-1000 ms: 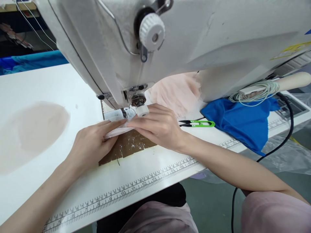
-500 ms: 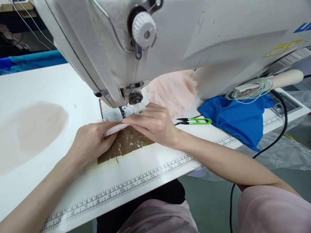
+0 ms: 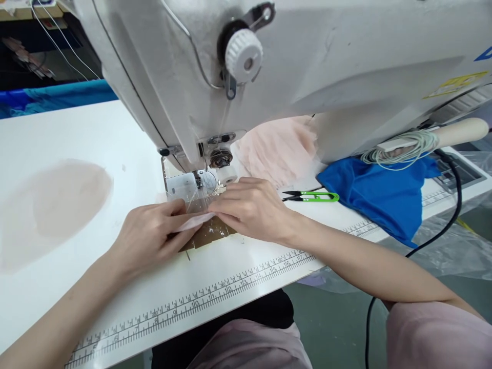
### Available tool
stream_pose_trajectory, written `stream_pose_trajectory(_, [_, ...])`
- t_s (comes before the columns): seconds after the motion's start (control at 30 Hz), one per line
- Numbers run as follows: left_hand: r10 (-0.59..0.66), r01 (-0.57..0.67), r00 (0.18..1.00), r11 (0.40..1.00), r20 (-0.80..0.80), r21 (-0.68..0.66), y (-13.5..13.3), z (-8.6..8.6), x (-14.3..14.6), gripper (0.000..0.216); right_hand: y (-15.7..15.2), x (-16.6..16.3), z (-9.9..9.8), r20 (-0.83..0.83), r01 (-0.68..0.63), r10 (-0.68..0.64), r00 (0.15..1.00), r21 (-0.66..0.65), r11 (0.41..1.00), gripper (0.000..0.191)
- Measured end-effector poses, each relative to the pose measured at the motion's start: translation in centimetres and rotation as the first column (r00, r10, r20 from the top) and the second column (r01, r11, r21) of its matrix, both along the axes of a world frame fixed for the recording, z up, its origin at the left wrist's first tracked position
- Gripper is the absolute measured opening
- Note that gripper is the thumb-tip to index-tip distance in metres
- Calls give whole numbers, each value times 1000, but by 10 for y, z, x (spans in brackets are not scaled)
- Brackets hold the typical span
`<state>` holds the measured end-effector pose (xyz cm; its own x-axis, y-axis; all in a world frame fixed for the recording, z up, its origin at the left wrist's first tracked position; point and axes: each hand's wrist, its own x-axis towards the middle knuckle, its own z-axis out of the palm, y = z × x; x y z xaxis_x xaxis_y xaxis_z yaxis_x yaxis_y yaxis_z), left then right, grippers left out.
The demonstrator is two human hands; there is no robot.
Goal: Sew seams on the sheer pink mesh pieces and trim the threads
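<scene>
A small piece of thin pale pink fabric (image 3: 196, 221) is stretched between my two hands, just in front of the sewing machine's presser foot (image 3: 199, 179). My left hand (image 3: 151, 233) pinches its left end between thumb and fingers. The other end is pinched by my right hand (image 3: 249, 207), whose fingertips partly hide it. Both hands are low over the brown taped plate (image 3: 215, 231) on the machine bed. The sewing machine (image 3: 307, 61) rises right behind them, its white tension dial (image 3: 244, 55) facing me.
Pale pink fabric pieces (image 3: 279, 148) lie under the machine arm. Green thread snips (image 3: 317, 197) rest right of my right hand, beside a blue cloth (image 3: 378, 189). Sheer oval fabric (image 3: 73, 200) lies on the left. A printed ruler (image 3: 200, 306) runs along the table's front edge.
Both hands have drawn the fabric slightly towards me, away from the presser foot, so more of the foot and plate shows. The whole view has shifted a little.
</scene>
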<state>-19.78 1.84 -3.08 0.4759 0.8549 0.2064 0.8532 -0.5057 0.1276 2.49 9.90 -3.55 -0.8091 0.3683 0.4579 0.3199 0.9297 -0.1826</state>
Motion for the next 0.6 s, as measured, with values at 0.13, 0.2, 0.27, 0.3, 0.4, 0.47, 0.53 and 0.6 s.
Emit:
stream_pose_trajectory(0.13, [-51,79,991,970,-125,232,-11,0,8,25,-3,2,2,57,-58,54,997,75,995,27])
stream_pose_trajectory(0.2, [-64,113,983,950,-173,290,-14,1,11,22,-5,2,2,57,-76,69,996,123,989,28])
stream_pose_trajectory(0.27, [-83,145,974,943,-210,301,-17,2,13,30,-6,2,1,40,-82,77,996,151,985,28])
stream_pose_trajectory(0.3, [-88,155,970,942,-226,299,-17,2,13,34,-6,2,1,25,-87,84,996,156,984,27])
stream_pose_trajectory(0.4, [-100,171,962,946,-253,275,-18,3,14,36,-6,1,0,-21,-92,96,995,156,983,25])
stream_pose_trajectory(0.47, [-99,167,963,951,-252,262,-19,2,13,35,-6,0,0,-33,-92,98,995,156,983,24])
stream_pose_trajectory(0.53, [-99,161,965,955,-243,250,-20,1,12,36,-6,0,0,-31,-95,101,994,148,984,24])
stream_pose_trajectory(0.6, [-96,151,969,960,-229,235,-20,0,11,38,-6,0,-2,-24,-101,105,994,134,986,23])
